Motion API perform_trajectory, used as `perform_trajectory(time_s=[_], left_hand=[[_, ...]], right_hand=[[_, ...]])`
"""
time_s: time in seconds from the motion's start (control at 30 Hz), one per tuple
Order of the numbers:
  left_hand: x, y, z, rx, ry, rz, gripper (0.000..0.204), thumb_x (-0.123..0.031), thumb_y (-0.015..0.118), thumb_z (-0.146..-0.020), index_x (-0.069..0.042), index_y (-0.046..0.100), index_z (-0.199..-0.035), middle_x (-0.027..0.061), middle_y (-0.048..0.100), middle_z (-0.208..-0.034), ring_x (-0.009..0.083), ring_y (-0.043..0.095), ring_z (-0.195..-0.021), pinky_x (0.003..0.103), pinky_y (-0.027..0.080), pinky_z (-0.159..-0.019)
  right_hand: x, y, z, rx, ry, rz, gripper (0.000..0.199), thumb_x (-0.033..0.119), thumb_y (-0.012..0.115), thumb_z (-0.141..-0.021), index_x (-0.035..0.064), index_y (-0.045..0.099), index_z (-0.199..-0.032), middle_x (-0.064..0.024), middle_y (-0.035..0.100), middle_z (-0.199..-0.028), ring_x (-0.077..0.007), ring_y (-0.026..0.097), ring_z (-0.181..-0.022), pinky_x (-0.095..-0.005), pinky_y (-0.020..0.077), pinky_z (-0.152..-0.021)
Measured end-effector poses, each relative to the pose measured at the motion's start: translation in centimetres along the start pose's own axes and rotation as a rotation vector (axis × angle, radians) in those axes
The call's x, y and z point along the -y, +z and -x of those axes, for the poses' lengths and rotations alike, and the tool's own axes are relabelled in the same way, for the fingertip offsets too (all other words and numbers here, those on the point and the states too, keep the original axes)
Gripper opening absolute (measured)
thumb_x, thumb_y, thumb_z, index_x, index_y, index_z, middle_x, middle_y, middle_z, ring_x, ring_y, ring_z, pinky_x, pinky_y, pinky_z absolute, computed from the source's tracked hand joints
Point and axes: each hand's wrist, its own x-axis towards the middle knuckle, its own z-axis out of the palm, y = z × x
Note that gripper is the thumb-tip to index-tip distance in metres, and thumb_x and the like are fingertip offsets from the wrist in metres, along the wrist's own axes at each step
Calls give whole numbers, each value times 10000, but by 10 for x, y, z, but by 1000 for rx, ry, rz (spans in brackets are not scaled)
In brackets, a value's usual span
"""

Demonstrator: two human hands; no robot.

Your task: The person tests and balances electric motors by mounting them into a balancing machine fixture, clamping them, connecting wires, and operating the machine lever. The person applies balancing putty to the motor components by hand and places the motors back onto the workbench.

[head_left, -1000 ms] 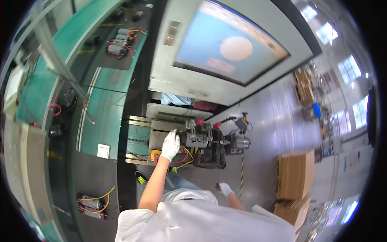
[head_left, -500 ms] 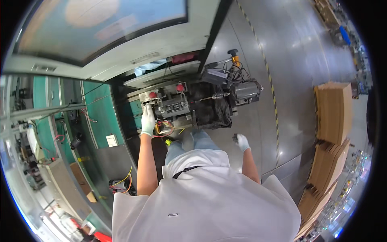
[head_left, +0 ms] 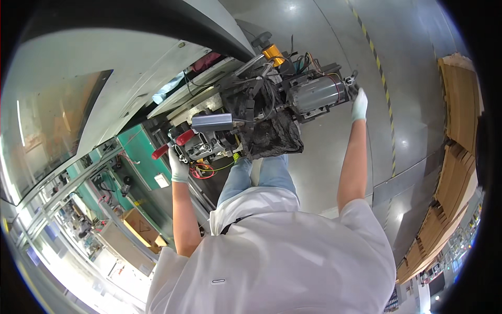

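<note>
My left hand (head_left: 179,167), in a white glove, is at the outer red clamp handle (head_left: 160,152), its fingers closed against the lever; the grip is partly hidden. A second red clamp handle (head_left: 184,137) sits just right of it. My gloved right hand (head_left: 359,106) is raised to the right end of a grey cylindrical motor (head_left: 319,95). Its fingers are closed on a small dark metal part (head_left: 353,82), whose shape I cannot make out. Between the hands, black crumpled sheeting (head_left: 269,137) covers the machine's middle, beside a silver-grey block (head_left: 212,122).
An orange collar (head_left: 273,54) and a black knob rise behind the motor. A white machine cover with a window (head_left: 63,120) overhangs the left. Red and yellow wires (head_left: 203,170) loop near my left hand. Stacked cardboard (head_left: 460,104) stands right, beyond a striped floor line (head_left: 384,78).
My right hand has risen from beside my leg to the motor's right end. My left hand remains by the clamps, now at the outer red handle. The view has shifted and turned.
</note>
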Motion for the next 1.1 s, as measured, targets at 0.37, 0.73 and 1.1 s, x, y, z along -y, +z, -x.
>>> perform_trajectory(time_s=[0.37, 0.73, 1.1], left_hand=[[22, -25, -7, -153, 377, -450, 305, -365, 472, -1001, -104, 609, -923, -37, 559, -840, 108, 516, -753, 295, 444, -698], [-5, -26, -13, -113, -179, -95, 229, -231, 472, -959, -97, 655, -992, 49, 684, -924, 191, 650, -878, 356, 523, -800], [-12, -22, -9, -287, -40, -215, 298, -234, 493, -929, -37, 669, -1067, 109, 710, -948, 254, 695, -834, 397, 579, -742]], right_hand=[[194, 63, 42, -342, -348, -460, 343, 348, 424, -1009, 41, 577, -1022, -100, 600, -964, -243, 572, -880, -427, 491, -881], [227, 74, 96, -269, -272, -258, 266, 227, 432, -1046, 18, 541, -923, -91, 575, -872, -241, 618, -949, -370, 471, -955], [186, 78, 57, -258, -598, -360, 349, 195, 326, -1026, 104, 316, -689, -36, 320, -638, -215, 481, -631, -436, 558, -805]])
